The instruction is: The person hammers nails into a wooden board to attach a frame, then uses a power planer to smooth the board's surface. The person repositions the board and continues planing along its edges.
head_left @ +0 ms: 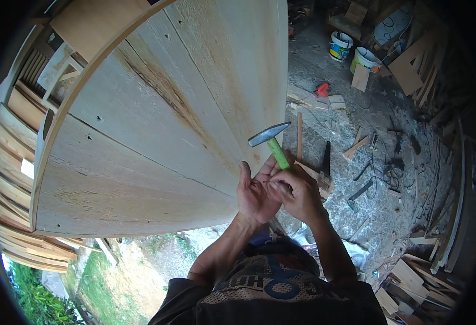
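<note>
Right hand [303, 196] grips green-handled steel hammer [277, 153], head at 11 o'clock; left hand [260, 197] palm-up, unclenched (right fingertips over it); pale planked wooden panel [162, 124] at 10 o'clock.

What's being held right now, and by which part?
The right hand holds a grey-metal-headed hammer by its green handle; anything in the open left hand is too small to tell.

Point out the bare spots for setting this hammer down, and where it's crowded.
Bare: the plank surface, between its curved rim and dark streak; also the floor between that surface and the buckets. Crowded: the floor at right, tangled with cables, and the lower-right corner, piled with wood offcuts.
</note>
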### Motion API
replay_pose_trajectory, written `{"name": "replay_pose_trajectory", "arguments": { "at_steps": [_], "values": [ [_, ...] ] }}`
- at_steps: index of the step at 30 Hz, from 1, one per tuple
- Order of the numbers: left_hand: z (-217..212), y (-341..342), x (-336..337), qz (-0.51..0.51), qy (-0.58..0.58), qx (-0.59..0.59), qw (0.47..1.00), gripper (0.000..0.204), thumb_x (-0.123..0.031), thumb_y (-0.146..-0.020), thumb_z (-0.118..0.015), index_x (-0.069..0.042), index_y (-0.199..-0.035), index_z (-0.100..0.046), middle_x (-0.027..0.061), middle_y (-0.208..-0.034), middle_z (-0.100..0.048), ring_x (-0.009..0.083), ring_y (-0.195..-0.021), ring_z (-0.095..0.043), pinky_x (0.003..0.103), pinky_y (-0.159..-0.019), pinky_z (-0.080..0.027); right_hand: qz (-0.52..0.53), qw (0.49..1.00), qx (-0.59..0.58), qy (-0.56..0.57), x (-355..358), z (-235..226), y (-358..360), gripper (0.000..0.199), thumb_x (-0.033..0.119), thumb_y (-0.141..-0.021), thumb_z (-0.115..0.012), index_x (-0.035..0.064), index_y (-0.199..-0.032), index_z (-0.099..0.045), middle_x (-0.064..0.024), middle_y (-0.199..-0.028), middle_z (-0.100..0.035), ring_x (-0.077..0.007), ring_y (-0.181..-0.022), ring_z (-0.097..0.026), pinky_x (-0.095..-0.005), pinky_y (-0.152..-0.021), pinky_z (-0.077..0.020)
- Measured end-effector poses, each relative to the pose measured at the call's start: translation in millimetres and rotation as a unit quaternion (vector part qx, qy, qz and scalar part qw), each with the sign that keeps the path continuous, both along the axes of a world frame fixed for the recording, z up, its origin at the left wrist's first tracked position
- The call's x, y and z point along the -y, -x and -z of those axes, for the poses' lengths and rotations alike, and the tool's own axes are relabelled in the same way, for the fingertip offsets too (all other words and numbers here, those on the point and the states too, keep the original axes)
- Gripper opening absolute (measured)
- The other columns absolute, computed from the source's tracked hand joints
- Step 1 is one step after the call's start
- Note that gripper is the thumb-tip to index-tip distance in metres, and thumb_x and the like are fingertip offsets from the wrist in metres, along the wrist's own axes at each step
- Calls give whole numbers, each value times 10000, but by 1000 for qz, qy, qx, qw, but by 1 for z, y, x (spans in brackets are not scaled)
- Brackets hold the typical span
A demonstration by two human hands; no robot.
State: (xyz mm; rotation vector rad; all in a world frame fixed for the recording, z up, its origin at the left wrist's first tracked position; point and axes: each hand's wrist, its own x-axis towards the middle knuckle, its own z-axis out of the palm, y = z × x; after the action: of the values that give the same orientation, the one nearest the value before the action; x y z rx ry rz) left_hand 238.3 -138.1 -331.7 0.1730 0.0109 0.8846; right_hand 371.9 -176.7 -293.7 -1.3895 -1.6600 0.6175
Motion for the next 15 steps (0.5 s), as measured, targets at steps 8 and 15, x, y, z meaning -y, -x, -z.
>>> {"name": "replay_pose_trajectory", "arguments": {
  "at_steps": [8, 15],
  "values": [
    [10, 0, -19, 14, 7, 49, 999, 858, -673, -1033, -285, -1, -1563, -346, 155, -1641, -339, 319, -1522, -302, 482, -1228, -284, 30, 999, 23, -31, -18, 9, 7, 182, -77, -847, -682, 22, -999, -661, -154, -969, -665, -322, -887, -686, -400, -762, -545],
    [32, -5, -39, -5, 73, 22, 997, 725, -587, -1068, -306, 5, -1437, -501, 179, -1434, -568, 316, -1287, -548, 468, -1142, -392, 52, 991, -125, -10, -41, 21, 2, 51, 21, -958, -665, -1, -1001, -647, -87, -924, -660, -175, -869, -662, -314, -727, -521]
  ]
}}
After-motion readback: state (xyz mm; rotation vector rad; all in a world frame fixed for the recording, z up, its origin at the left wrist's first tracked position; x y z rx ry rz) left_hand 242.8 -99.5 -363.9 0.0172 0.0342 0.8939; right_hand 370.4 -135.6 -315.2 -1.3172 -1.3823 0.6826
